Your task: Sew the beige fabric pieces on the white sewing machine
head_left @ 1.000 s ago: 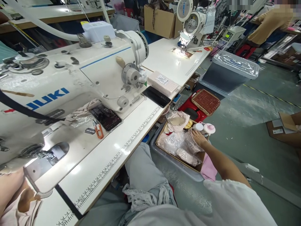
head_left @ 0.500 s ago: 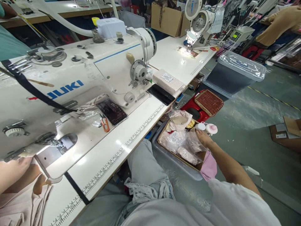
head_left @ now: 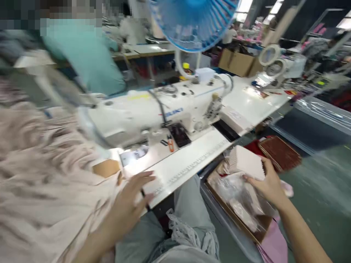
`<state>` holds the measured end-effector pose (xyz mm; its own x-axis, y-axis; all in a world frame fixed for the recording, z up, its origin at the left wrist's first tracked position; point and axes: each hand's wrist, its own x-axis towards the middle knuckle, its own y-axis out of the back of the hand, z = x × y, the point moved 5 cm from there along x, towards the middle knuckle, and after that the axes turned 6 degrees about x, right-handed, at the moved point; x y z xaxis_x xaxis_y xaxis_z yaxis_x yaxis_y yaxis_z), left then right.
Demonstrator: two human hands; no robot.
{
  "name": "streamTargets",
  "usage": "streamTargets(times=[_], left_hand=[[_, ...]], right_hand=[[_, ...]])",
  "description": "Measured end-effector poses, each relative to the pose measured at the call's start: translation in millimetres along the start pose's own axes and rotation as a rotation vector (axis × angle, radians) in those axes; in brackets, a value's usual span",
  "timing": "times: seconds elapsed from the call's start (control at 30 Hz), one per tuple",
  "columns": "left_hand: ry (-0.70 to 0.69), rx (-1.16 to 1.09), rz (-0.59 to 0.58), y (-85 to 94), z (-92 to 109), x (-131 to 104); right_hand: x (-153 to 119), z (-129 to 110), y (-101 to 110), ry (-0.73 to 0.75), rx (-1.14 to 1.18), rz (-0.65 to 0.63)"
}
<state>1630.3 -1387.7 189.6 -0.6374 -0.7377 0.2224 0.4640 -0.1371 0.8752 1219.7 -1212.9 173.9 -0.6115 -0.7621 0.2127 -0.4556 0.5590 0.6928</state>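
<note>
The fingers of my right hand (head_left: 270, 186) were closed on the pale stack (head_left: 245, 160), thumb on the near edge and the others round the side; my left hand (head_left: 126, 206) was empty, fingers spread and partly bent near the counter's front edge, and I could not tell whether it brushed the cloth (head_left: 41, 204). The stack was tilted over the far end of the box (head_left: 264, 223), just above the clear bags (head_left: 231, 186). I judged it light, soft in each layer yet fairly firm as a block, nothing fragile, though loose layers might slide or fan out and the toothed edges could bend under a hard pinch. The best hold seemed to be across its full thickness, thumb against fingers, with even, mild pressure. The bags looked slippery and apt to cling or catch. The box sat in a grey tub (head_left: 219, 215), with pink cloth (head_left: 274, 241) at its near end. Beyond, on the counter (head_left: 192, 157), the sewing machine (head_left: 131, 109) stood with a phone (head_left: 178, 134) and orange snips (head_left: 170, 144) beside it, and a blue fan (head_left: 194, 22) hung above.
</note>
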Motion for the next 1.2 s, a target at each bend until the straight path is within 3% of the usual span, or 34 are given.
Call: streamTargets(times=[0.1, 0.17, 0.23, 0.33, 0.43, 0.57, 0.67, 0.83, 0.97, 1.2], left_hand=[[-0.032, -0.047, 0.003, -21.6, 8, -2], [0.03, 0.006, 0.105, -31.1, 2, -1], [0.121, 0.054, 0.192, -35.4, -11, -4], [0.23, 0.05, 0.199, -36.2, -33, -13], [0.226, 0.09, 0.248, -28.0, -43, -19], [0.036, 0.229, 0.331, -19.3, -32, -18], [-0.026, 0.275, 0.31, -21.0, -26, -15], [0.084, -0.068, 0.251, -29.9, -36, -7], [0.057, -0.348, 0.069, -46.4, -37, 6], [0.074, -0.411, 0.005, -53.3, -40, 19]], right_hand=[[5, -94, -95, 0.21, 0.291, -0.178], [-2, -142, -149, 0.264, 0.473, -0.276], [-11, -172, -191, 0.262, 0.592, -0.356], [-19, -191, -228, 0.259, 0.661, -0.436], [-20, -191, -241, 0.28, 0.668, -0.496], [-17, -187, -242, 0.383, 0.581, -0.628], [-16, -185, -239, 0.505, 0.5, -0.723], [-13, -180, -235, 0.58, 0.413, -0.732], [-13, -178, -238, 0.611, 0.347, -0.772], [-7, -182, -238, 0.788, 0.277, -0.853]])
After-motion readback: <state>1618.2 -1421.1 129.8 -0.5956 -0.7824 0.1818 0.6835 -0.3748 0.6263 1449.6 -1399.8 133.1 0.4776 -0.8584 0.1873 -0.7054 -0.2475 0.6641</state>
